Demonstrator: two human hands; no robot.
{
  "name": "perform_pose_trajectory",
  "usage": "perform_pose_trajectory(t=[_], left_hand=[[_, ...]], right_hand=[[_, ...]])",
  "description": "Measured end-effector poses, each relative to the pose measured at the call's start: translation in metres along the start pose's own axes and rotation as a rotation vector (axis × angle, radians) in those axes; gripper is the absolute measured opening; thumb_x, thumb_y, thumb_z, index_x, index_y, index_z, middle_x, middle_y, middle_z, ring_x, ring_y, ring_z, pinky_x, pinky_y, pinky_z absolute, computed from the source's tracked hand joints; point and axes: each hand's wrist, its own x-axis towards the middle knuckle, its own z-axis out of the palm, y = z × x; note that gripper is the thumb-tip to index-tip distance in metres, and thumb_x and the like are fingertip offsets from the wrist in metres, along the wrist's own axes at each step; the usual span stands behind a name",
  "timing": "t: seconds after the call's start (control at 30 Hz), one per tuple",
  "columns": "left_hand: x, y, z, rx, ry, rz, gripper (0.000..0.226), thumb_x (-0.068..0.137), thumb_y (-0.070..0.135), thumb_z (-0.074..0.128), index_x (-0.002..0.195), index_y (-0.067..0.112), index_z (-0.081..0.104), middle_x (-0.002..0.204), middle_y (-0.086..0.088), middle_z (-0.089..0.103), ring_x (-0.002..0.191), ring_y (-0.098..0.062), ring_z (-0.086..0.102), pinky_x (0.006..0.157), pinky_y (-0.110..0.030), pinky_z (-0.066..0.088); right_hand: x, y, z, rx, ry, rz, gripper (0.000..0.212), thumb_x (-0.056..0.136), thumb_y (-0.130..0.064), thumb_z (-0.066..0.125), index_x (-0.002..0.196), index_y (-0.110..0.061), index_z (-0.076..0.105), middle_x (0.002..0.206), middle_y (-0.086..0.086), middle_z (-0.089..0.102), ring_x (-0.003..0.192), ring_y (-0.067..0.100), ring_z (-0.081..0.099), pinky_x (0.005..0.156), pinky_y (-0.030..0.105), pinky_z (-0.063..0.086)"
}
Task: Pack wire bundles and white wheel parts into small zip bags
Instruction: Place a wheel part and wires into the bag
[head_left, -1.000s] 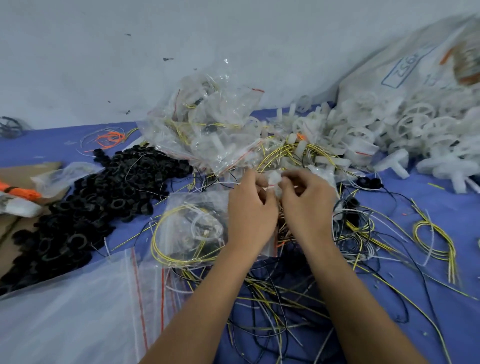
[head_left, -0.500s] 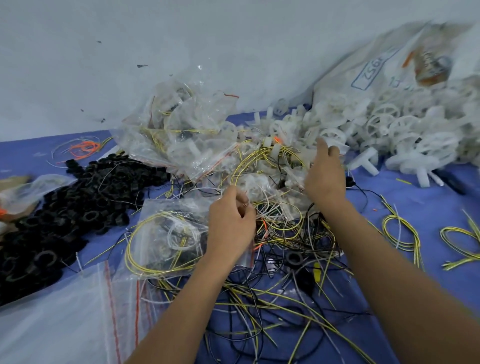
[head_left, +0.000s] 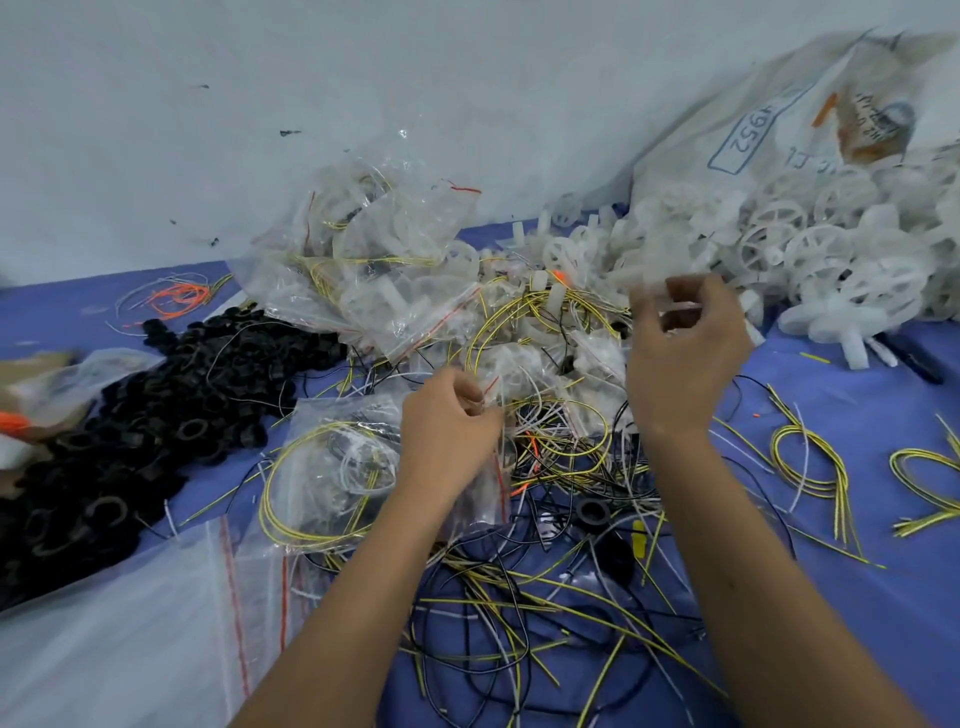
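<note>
Left hand (head_left: 449, 421): fingers curled, pinching the mouth of a small bag (head_left: 363, 462), just left of the wire tangle (head_left: 545, 519).
Right hand (head_left: 680, 353): raised above the tangle's far edge, fingers curled round a blurred white part (head_left: 675, 306); which part, cannot tell.
Hands: apart, the right farther from the body than the left.
Bag: clear, red strip along one side, lying left of the tangle with a yellow wire coil (head_left: 317, 488) inside.
Wheels (head_left: 831, 260): white heap beyond and right of the tangle, spilling from a sack (head_left: 753, 135).
Filled bags (head_left: 374, 270): piled beyond the tangle, against the wall.
Black rings (head_left: 130, 415): heap well left of the tangle.
Loose coils (head_left: 810, 462): yellow, right of the tangle on the blue table (head_left: 857, 597).
Empty bags (head_left: 130, 623): stacked left of the tangle, near the body.
</note>
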Motion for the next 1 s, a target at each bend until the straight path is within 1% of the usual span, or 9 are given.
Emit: perform_pose_trajectory(t=[0.1,0.17,0.23,0.3,0.4,0.57,0.73,0.9,1.0], left_hand=[[0.005,0.0,-0.007,-0.157,0.061,-0.094,0.013,0.079,0.014,0.074,0.078,0.023,0.065,0.071,0.007,0.066,0.057,-0.001,0.06,0.051,-0.014,0.041],[0.006,0.003,-0.009,-0.323,0.164,-0.161,0.011,0.08,0.011,0.073,0.078,0.019,0.065,0.07,0.004,0.065,0.059,-0.008,0.059,0.057,-0.025,0.045],[0.007,0.006,-0.011,-0.421,0.275,-0.188,0.009,0.08,0.011,0.071,0.08,0.018,0.064,0.072,0.003,0.063,0.062,-0.013,0.058,0.06,-0.03,0.045],[0.008,0.008,-0.014,-0.487,0.356,-0.171,0.009,0.08,0.01,0.07,0.081,0.017,0.064,0.073,0.003,0.063,0.062,-0.01,0.056,0.061,-0.029,0.045],[0.011,0.007,-0.025,-0.545,0.426,-0.112,0.01,0.082,0.008,0.07,0.08,0.016,0.063,0.073,0.005,0.061,0.063,-0.007,0.054,0.063,-0.025,0.046],[0.019,0.0,-0.044,-0.504,0.232,-0.004,0.014,0.083,0.006,0.07,0.076,0.016,0.062,0.068,-0.006,0.058,0.059,-0.02,0.049,0.056,-0.035,0.043],[0.021,0.003,-0.054,-0.493,0.226,0.116,0.015,0.078,0.012,0.071,0.074,0.023,0.061,0.062,-0.001,0.059,0.052,-0.019,0.05,0.052,-0.033,0.041],[0.017,0.013,-0.05,-0.356,0.289,0.227,0.017,0.08,0.008,0.07,0.075,0.021,0.06,0.063,0.006,0.06,0.054,-0.009,0.054,0.053,-0.022,0.045],[0.014,0.017,-0.048,-0.229,0.321,0.319,0.019,0.081,0.01,0.07,0.075,0.023,0.057,0.065,0.004,0.06,0.053,-0.007,0.053,0.052,-0.023,0.046]], right_hand=[[-0.027,-0.031,0.009,0.494,-0.128,0.252,0.026,0.092,-0.029,0.071,0.078,-0.013,0.057,0.073,0.014,0.057,0.056,0.016,0.049,0.051,0.037,0.044],[-0.046,-0.047,0.018,0.904,-0.324,0.58,0.023,0.098,-0.025,0.066,0.082,-0.011,0.057,0.073,0.014,0.06,0.051,0.016,0.049,0.041,0.027,0.038],[-0.064,-0.051,0.025,1.057,-0.498,0.778,0.016,0.101,-0.024,0.061,0.098,-0.008,0.057,0.074,0.007,0.066,0.049,0.011,0.051,0.039,0.021,0.036],[-0.077,-0.046,0.03,1.036,-0.595,0.8,0.017,0.101,-0.023,0.06,0.108,-0.008,0.057,0.074,0.006,0.069,0.048,0.01,0.05,0.038,0.019,0.035],[-0.083,-0.034,0.033,0.918,-0.615,0.73,0.007,0.101,-0.022,0.061,0.101,-0.015,0.06,0.072,0.009,0.068,0.044,0.012,0.047,0.035,0.02,0.032],[-0.088,-0.017,0.034,0.513,-0.579,0.548,0.012,0.095,-0.028,0.069,0.096,-0.018,0.063,0.065,0.008,0.071,0.04,0.014,0.049,0.039,0.023,0.035],[-0.093,-0.012,0.034,0.14,-0.498,0.099,0.012,0.09,-0.03,0.072,0.093,-0.025,0.062,0.056,-0.006,0.068,0.052,0.003,0.063,0.056,0.017,0.045],[-0.097,-0.021,0.031,0.157,-0.64,-0.207,0.017,0.085,-0.023,0.079,0.095,-0.022,0.066,0.059,-0.011,0.063,0.057,0.008,0.061,0.053,0.012,0.044],[-0.097,-0.025,0.031,0.288,-0.812,-0.17,0.011,0.084,-0.023,0.073,0.093,-0.021,0.069,0.067,-0.007,0.064,0.058,0.01,0.06,0.057,0.021,0.048]])
